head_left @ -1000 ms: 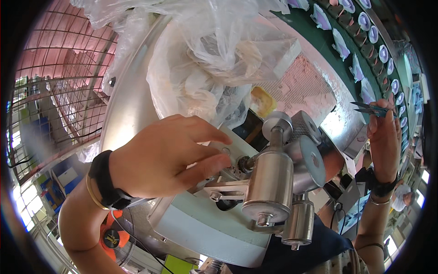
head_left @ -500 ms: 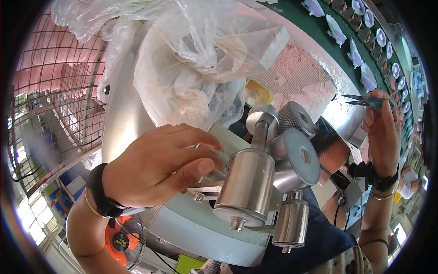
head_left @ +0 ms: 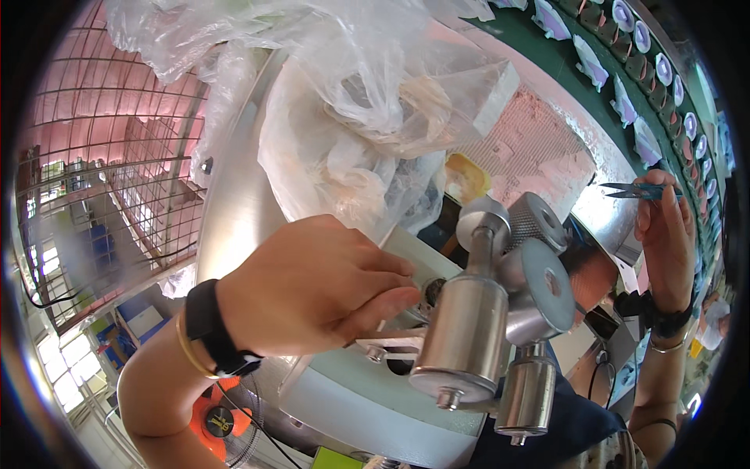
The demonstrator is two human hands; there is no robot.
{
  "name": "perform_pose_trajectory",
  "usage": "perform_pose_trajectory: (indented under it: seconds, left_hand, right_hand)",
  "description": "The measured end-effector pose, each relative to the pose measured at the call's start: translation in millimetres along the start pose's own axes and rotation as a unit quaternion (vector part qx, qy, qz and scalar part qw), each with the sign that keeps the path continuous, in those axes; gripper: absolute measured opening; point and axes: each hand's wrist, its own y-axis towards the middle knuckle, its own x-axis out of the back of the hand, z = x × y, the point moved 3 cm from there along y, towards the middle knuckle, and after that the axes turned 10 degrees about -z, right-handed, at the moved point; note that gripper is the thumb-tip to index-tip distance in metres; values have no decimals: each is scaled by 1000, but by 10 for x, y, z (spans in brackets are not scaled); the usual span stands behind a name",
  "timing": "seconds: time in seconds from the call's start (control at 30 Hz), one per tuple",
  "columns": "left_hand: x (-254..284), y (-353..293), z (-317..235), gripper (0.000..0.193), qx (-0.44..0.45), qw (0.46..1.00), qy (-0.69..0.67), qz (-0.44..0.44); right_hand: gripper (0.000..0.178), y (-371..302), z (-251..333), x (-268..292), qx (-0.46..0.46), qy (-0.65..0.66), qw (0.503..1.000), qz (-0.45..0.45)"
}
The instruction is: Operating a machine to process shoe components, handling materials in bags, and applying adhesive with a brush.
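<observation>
My left hand [head_left: 320, 289] is closed at the machine's grey body [head_left: 414, 259], its thumb pressed toward the curled fingers. Whatever may be between those fingertips is hidden. Just right of it stand the machine's metal rollers, a smooth steel cylinder [head_left: 461, 336] and a wide grey wheel [head_left: 539, 291]. A knurled roller [head_left: 537, 221] sits behind them. Up at the right, my right hand [head_left: 670, 242] holds a pair of thread snips [head_left: 652, 191] with teal handles. The snips' pointed blades face left, over the bright metal edge beside the conveyor.
Crumpled clear plastic bags [head_left: 344, 148] lie behind the machine, with a yellow container [head_left: 466, 178] beside them. A green conveyor [head_left: 570, 86] carries several purple-white pieces at the far right. A wire rack [head_left: 117, 141] stands left, an orange fan [head_left: 219, 422] below.
My left hand's fingers have drawn together, nearer the rollers. The snips remain in my right hand. The scene has shifted rightward in the view.
</observation>
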Motion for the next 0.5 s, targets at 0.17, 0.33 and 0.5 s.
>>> perform_pose_trajectory:
  seconds: [0.17, 0.33, 0.5]
  left_hand:
    - [-145, 76, 188, 27, 137, 987, 11, 78]
    - [55, 2, 244, 30, 188, 954, -225, -70]
    - [39, -133, 133, 29, 222, 941, -253, -40]
  right_hand:
    - [32, 31, -77, -103, -5, -5, 1000, 19]
    - [30, 29, -156, -91, -22, 0, 1000, 17]
    - [31, -10, -151, -149, -29, -2, 999, -30]
